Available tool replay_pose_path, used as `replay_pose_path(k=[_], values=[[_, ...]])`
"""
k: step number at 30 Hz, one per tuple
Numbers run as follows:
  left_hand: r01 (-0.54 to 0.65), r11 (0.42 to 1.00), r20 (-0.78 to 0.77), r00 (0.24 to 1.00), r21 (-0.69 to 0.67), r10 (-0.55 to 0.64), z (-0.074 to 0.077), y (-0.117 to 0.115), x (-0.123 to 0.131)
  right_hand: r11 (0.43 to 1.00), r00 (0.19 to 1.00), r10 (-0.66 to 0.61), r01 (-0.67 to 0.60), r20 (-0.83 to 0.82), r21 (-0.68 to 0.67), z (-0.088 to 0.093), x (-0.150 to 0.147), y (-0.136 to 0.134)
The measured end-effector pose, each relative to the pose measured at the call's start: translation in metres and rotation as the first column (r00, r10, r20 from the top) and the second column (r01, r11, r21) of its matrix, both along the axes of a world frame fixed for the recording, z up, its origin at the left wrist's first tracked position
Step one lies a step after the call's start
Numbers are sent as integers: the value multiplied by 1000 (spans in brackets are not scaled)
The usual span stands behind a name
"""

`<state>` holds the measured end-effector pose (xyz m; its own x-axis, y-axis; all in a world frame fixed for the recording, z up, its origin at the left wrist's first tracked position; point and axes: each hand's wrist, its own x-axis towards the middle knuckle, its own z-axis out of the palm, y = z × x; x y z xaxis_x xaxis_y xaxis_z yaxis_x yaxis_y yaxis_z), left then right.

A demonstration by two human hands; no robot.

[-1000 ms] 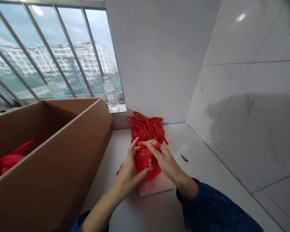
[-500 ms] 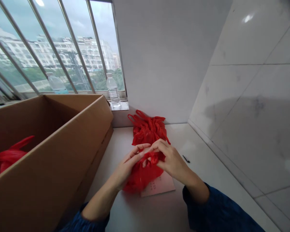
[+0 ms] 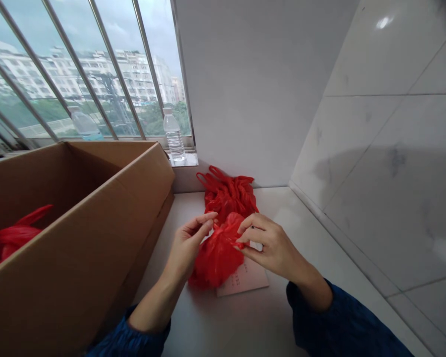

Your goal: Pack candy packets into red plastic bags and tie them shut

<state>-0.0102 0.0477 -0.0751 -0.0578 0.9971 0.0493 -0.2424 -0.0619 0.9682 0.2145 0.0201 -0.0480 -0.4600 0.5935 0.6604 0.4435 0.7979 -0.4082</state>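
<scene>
A thin red plastic bag (image 3: pixel 217 260), bunched at the top, lies between my two hands on the white table. My left hand (image 3: pixel 189 243) pinches a strand of it at the bag's upper left. On the other side, my right hand (image 3: pixel 265 245) has its thumb and fingers closed on another twisted end. Under the bag is a flat pinkish booklet (image 3: pixel 245 278) with small print, partly covered. Just behind my hands, against the wall, sits a pile of red plastic bags (image 3: pixel 230 196) with looped handles.
A large open cardboard box (image 3: pixel 85 233) stands at the left, with a red bag (image 3: pixel 17 238) inside. A clear plastic bottle (image 3: pixel 174 136) is on the barred window's sill, and another bottle (image 3: pixel 84 124) stands further left. A tiled wall (image 3: pixel 379 173) bounds the right.
My hands have moved apart from close together over the bag's gathered top, each drawing an end outward. The bag's top now shows between them.
</scene>
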Motion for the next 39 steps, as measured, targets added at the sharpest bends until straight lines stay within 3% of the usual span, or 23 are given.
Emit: replay_pose_path(k=[2, 5, 7, 10, 12, 14, 16, 19, 23, 26, 31, 39], values=[[-158, 987, 42, 986, -9, 159, -11, 15, -7, 994, 998, 48, -43, 45, -103, 5, 9, -3], [-259, 965, 52, 964, -40, 261, -25, 33, -14, 962, 991, 122, -105, 56, -252, 9, 19, -3], [-262, 964, 34, 964, -51, 264, -31, 38, -15, 919, 983, 184, -167, 16, -357, 7, 24, 2], [-199, 979, 1, 980, -36, 200, -33, 31, -18, 802, 957, 279, -279, -82, -529, -3, 34, 17], [-163, 987, -94, 982, 4, 163, -36, 19, -25, 782, 967, 221, -255, -128, -568, -13, 40, 26], [-138, 988, -293, 944, 68, 152, -43, 3, -36, 860, 993, 61, -102, -97, -501, -25, 40, 31], [-92, 989, -530, 837, 118, 141, -53, -13, -46, 926, 999, -46, 38, -13, -375, -39, 31, 30], [49, 985, -781, 617, 163, 98, -66, -29, -45, 967, 994, -3, 29, 105, -251, -64, 2, 25], [231, 939, -921, 355, 255, 162, -78, -19, -24, 984, 977, -1, 39, 215, -173, -103, -39, 30], [228, 940, -954, 221, 253, 203, -90, 0, -15, 978, 956, -110, 153, 270, -145, -132, -52, 43], [225, 946, -964, 181, 234, 195, -112, 12, -18, 972, 929, -176, 215, 326, -90, -159, -54, 56], [236, 949, -969, 183, 207, 166, -127, 16, -18, 965, 913, -164, 228, 373, -133, -172, -58, 57]])
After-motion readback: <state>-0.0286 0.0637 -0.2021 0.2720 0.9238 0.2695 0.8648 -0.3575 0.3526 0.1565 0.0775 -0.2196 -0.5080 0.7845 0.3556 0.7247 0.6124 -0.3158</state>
